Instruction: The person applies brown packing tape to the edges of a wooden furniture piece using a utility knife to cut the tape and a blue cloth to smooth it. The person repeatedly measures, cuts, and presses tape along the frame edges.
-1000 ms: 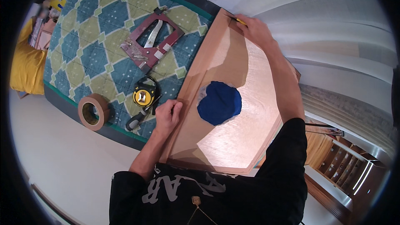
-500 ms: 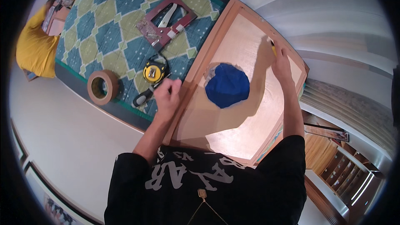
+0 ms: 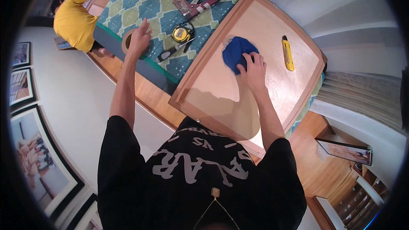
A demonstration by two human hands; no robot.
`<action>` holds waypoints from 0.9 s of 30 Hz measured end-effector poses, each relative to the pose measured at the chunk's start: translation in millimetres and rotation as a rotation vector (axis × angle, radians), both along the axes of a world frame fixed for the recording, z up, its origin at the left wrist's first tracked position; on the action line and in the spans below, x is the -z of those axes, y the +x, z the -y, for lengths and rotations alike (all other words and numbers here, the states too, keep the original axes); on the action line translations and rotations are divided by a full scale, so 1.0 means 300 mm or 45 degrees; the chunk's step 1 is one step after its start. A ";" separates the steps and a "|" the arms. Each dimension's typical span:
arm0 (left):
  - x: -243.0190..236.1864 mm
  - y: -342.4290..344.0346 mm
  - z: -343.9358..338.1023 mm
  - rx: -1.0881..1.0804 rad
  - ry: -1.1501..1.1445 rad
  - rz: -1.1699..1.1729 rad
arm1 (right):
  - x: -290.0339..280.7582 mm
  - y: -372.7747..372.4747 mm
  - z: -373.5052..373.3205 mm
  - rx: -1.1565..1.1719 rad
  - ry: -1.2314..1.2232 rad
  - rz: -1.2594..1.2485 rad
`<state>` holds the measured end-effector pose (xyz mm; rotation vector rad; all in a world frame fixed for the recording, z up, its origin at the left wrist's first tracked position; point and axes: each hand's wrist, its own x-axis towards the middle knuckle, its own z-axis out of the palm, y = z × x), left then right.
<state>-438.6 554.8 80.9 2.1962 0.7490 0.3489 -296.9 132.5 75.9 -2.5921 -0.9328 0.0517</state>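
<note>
My left hand [image 3: 138, 40] reaches over the brown tape roll [image 3: 126, 45] on the patterned quilt [image 3: 123, 4], fingers loosely extended; contact with the roll is unclear. My right hand [image 3: 253, 70] rests spread fingertips on a crumpled blue cloth [image 3: 235, 52]. This lies on a pale board with a wooden rim [image 3: 198, 72]. A yellow utility knife [image 3: 287, 53] lies right of the cloth. On the quilt are a yellow tape measure [image 3: 181, 34], a grey-handled tool [image 3: 166, 54] and a maroon staple gun [image 3: 204, 6].
A person in yellow [image 3: 74, 21] bends beside the quilt at upper left. Framed pictures [image 3: 42, 149] are on the white surface at left. A white curtain [image 3: 341, 12] hangs at the right, and another frame [image 3: 343, 149] stands near the wooden floor [image 3: 306, 162].
My right hand let go of the knife and moved onto the blue cloth. My left hand moved from the board's rim to the tape roll. The view has shifted, showing more of the other person.
</note>
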 end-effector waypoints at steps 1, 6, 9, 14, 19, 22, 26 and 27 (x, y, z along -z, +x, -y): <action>-0.067 -0.007 0.037 -0.075 -0.199 -0.027 | 0.014 -0.024 -0.001 0.074 -0.042 -0.112; -0.148 -0.080 0.019 -0.215 -0.161 0.051 | -0.024 -0.136 0.067 0.346 0.575 -0.356; -0.147 -0.141 0.042 -0.181 0.122 0.111 | -0.055 -0.198 0.121 0.425 0.615 -0.305; -0.005 -0.113 0.101 0.112 0.297 -0.075 | 0.010 -0.291 0.175 0.537 0.413 -0.061; 0.140 0.023 0.147 0.212 0.360 -0.274 | 0.023 -0.362 0.152 0.603 0.384 -0.038; 0.166 0.039 0.136 0.218 0.347 -0.237 | 0.036 -0.387 0.134 0.685 0.465 -0.034; -0.020 -0.160 0.133 0.229 0.299 0.018 | -0.001 -0.443 0.090 0.837 0.578 -0.117; -0.038 -0.228 0.107 0.270 0.350 0.066 | -0.008 -0.455 0.071 0.897 0.633 -0.167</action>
